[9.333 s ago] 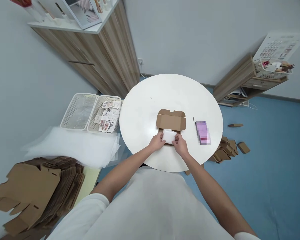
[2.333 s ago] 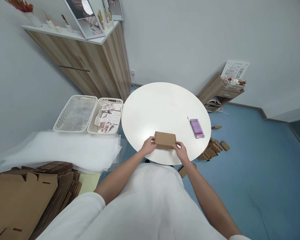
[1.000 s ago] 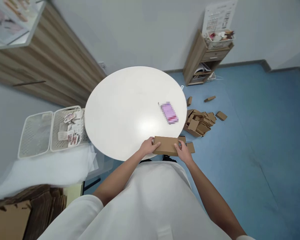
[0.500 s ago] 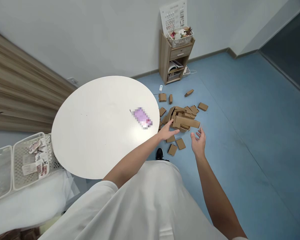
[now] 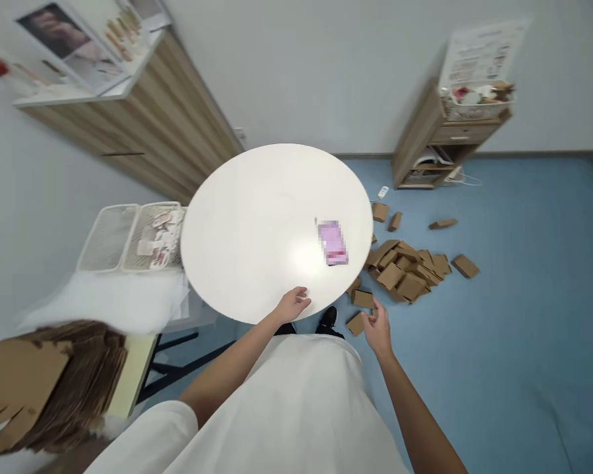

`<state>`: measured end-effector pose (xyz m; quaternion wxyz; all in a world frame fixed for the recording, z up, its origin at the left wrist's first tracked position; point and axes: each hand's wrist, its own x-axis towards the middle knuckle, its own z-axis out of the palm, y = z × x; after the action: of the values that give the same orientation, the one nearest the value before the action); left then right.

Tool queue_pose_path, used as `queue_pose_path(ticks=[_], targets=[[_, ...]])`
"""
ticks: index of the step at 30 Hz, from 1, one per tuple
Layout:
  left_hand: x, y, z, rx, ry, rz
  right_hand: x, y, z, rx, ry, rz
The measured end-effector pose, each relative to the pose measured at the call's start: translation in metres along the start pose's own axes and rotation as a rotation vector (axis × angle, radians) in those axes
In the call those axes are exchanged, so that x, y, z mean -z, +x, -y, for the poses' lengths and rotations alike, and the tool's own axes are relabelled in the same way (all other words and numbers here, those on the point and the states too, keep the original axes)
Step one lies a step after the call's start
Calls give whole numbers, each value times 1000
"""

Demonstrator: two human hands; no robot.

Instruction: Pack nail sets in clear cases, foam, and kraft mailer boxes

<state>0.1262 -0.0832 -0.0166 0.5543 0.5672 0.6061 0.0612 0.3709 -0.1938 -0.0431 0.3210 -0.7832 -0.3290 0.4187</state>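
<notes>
My left hand (image 5: 291, 306) is over the near edge of the round white table (image 5: 247, 224), empty, with its fingers loosely apart. Out past the table's right side, my right hand (image 5: 378, 329) is also empty and half curled, its thumb and fingers apart. Below and beyond it, a pile of small brown cardboard boxes (image 5: 400, 270) lies on the blue floor. One loose box (image 5: 362, 298) shows just beside the right fingertips, lower down on the floor. A blurred-out pink and purple object (image 5: 333, 242) rests on the tabletop.
White plastic baskets (image 5: 151, 237) stand left of the table, one with packets inside. Nearer on the left is a stack of flat brown cardboard (image 5: 74, 375). A wooden cabinet (image 5: 420, 138) stands against the wall, and a white device (image 5: 383, 192) lies on the floor.
The view has swung left, bringing in the cardboard stack and counter. My left hand has moved from above the boxes to the table edge. The long brown box between my hands no longer shows there.
</notes>
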Motion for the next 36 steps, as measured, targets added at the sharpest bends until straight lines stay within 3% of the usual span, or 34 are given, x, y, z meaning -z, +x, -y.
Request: queue_pose_path(ticks=[3, 7, 13, 18, 26, 31, 36], targets=[[10, -14, 22, 51, -54, -97, -13, 13, 10, 50, -48, 68], [25, -25, 39, 66, -126, -136, -36, 29, 27, 138, -104, 154], [69, -48, 59, 51, -155, -166, -82, 33, 65, 239, -152, 274], [115, -68, 97, 54, -227, -206, -137, 8, 108, 326, -194, 350], [187, -104, 173, 49, -345, -317, -241, -47, 162, 445, -313, 580], [211, -119, 208, 108, -415, -418, -295, -70, 190, 514, -353, 711], [222, -118, 218, 136, -467, -456, -323, -73, 212, 554, -378, 828]])
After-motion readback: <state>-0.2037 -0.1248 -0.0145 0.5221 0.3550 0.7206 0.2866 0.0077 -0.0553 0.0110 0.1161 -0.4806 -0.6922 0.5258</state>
